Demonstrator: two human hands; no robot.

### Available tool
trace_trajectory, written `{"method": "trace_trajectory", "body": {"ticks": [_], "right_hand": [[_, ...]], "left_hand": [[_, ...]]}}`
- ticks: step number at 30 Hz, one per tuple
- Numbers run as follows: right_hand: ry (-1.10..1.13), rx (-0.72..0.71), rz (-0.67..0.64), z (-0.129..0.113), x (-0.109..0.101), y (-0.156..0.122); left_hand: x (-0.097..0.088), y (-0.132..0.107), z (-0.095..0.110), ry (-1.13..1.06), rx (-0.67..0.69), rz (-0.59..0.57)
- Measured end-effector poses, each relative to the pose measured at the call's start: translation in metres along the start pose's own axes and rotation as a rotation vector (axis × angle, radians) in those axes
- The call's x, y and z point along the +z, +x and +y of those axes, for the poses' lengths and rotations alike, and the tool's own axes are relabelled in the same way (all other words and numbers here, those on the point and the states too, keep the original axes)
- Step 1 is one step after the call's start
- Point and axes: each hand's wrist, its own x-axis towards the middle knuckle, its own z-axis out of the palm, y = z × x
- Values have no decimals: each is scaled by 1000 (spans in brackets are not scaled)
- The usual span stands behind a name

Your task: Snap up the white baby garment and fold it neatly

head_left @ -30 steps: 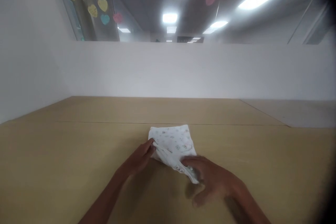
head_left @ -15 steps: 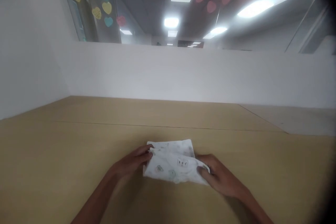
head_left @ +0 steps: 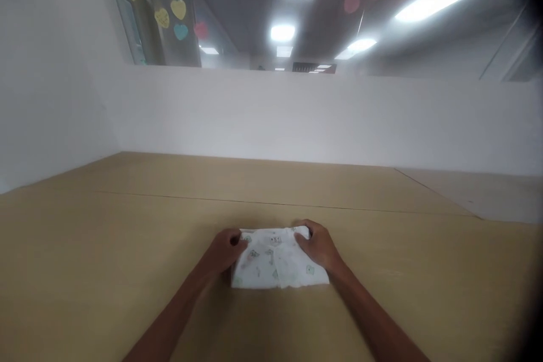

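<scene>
While left hand [head_left: 224,250] and right hand [head_left: 318,246] clasp opposite ends, folded white cloth [head_left: 280,260] lies flat on tan surface [head_left: 106,249], directly between them, long axis running side to side. Left fingers [head_left: 235,240] curled closed over cloth's left end; right fingers [head_left: 303,231] bent tight over far right corner. Right hand slightly farther forward. White wall [head_left: 297,119] beyond surface.
</scene>
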Motion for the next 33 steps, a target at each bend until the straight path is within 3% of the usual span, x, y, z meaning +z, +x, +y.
{"method": "trace_trajectory", "body": {"ticks": [8, 11, 13, 17, 20, 24, 30, 33], "right_hand": [[-305, -113, 91, 7, 2, -6], [-539, -145, 116, -1, 4, -10], [-701, -260, 155, -10, 6, -14], [-661, -526, 187, -21, 21, -23], [-619, -499, -13, -14, 33, -26], [-675, -397, -208, -5, 31, -27], [-735, -246, -362, 4, -1, -24], [-710, -138, -378, 16, -16, -19]], "left_hand": [[7, -1, 0, 134, 209, 199], [5, -7, 12, 241, 289, 321], [7, -13, 22, 275, 358, 347], [27, -21, 35, 399, 524, 97], [44, -21, 32, 620, 532, -48], [50, -19, 25, 776, 458, -81], [24, -11, 10, 718, 209, -168], [2, -7, -1, 532, 241, -237]]}}
